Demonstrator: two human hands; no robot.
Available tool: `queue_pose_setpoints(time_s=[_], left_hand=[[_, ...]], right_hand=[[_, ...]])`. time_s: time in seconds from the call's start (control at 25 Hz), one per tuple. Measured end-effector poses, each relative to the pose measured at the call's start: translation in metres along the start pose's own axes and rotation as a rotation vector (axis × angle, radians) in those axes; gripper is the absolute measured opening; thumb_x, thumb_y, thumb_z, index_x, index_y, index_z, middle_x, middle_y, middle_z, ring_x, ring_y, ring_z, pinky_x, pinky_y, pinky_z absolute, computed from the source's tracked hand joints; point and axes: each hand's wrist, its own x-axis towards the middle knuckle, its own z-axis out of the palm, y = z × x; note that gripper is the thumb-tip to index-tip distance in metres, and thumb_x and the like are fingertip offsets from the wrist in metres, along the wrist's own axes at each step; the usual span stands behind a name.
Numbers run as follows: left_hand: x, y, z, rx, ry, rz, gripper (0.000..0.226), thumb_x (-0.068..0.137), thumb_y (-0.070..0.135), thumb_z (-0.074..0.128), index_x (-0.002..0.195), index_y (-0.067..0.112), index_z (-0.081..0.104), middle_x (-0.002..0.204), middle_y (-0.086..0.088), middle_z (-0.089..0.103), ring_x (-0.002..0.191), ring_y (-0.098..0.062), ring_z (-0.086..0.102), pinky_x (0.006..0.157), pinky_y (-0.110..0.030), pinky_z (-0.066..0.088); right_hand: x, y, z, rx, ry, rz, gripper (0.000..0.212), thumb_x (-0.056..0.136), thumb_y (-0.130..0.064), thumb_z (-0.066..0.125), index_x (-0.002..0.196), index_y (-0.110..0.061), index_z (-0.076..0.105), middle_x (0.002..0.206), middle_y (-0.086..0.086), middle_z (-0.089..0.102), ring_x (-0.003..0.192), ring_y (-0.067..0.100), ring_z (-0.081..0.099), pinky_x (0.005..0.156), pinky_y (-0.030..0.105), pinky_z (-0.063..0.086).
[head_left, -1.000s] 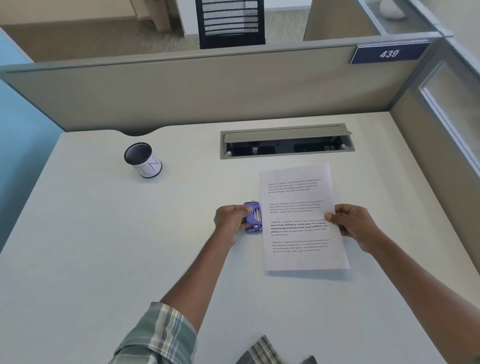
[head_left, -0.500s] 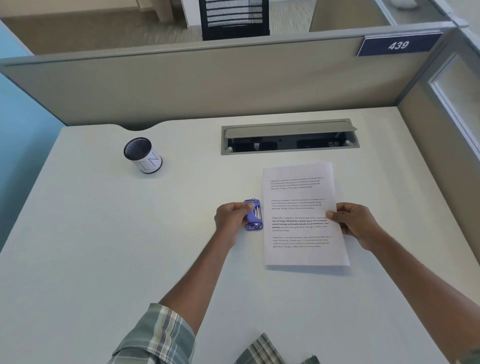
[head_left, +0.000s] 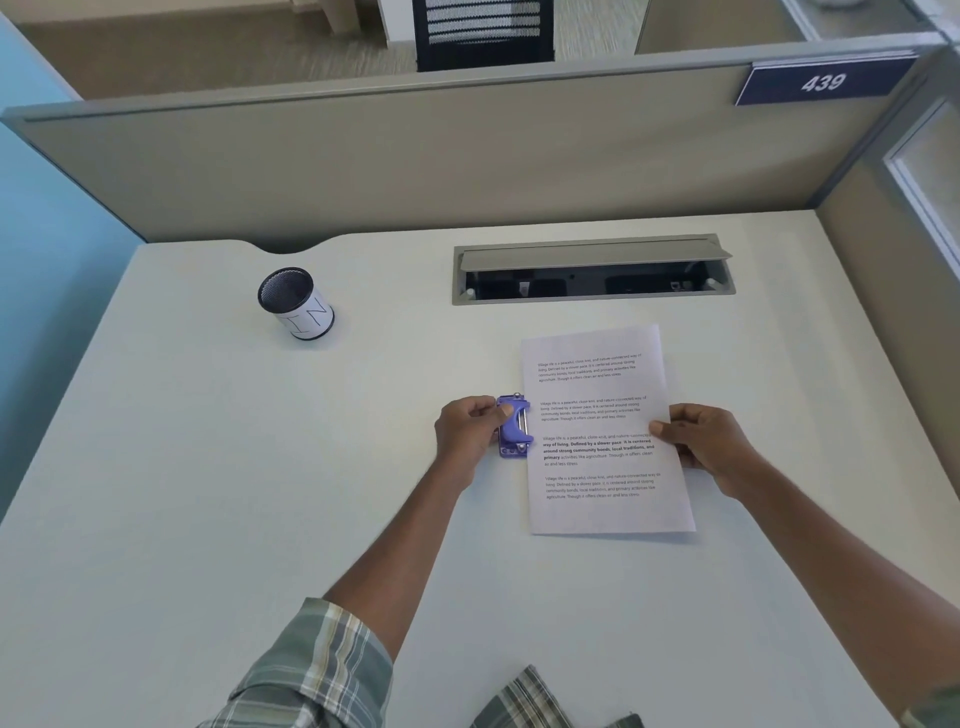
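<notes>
- Presently, we find the left hand (head_left: 470, 434) curled round the small purple plastic hole punch (head_left: 514, 427), with the thumb on its upper lever and the fingers on its left flank.
- The punch stands on the pale grey-white desk top (head_left: 208, 493). Its right side meets the left long edge of the white printed sheet of paper (head_left: 602, 415), about midway along that edge. We cannot tell whether the edge sits inside the slot.
- The right hand (head_left: 701, 441) pinches the sheet's right long edge, directly opposite the punch. The thumb lies on the printed face and the fingers are curled at the margin.
- The sheet lies on the desk, turned slightly off square. Its far edge is near the grey recessed cable tray (head_left: 592, 270), which has its flap raised, but does not touch it.
- To the left of the left forearm, a wide stretch of desk top runs out to the desk's left edge.
- To the right of the sheet, a narrower strip of desk runs to the beige side panel (head_left: 883, 312).
- A black mesh pen cup with a white label (head_left: 296, 304) stands far left, well apart from the punch.
- The beige partition wall (head_left: 415, 156) bounds the far edge of the desk. It carries a dark blue plate reading 439 (head_left: 823, 83) at its right end.
</notes>
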Motion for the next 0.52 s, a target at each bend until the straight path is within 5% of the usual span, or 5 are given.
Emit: queue_pose_setpoints(time_s=[0.52], left_hand=[[0.002,0.000,-0.001,0.020,-0.061,0.003,0.032,0.093,0.008,0.083,0.122,-0.003,0.076,0.120,-0.022,0.079,0.094,-0.026,0.075,0.098,-0.050,0.066]], right_hand=[[0.003,-0.005,0.015,-0.020,-0.023,-0.009,0.013,0.092,-0.005,0.084,0.104,-0.005,0.078,0.096,0.012,0.087,0.073,0.019,0.084,0.060,0.031,0.067]])
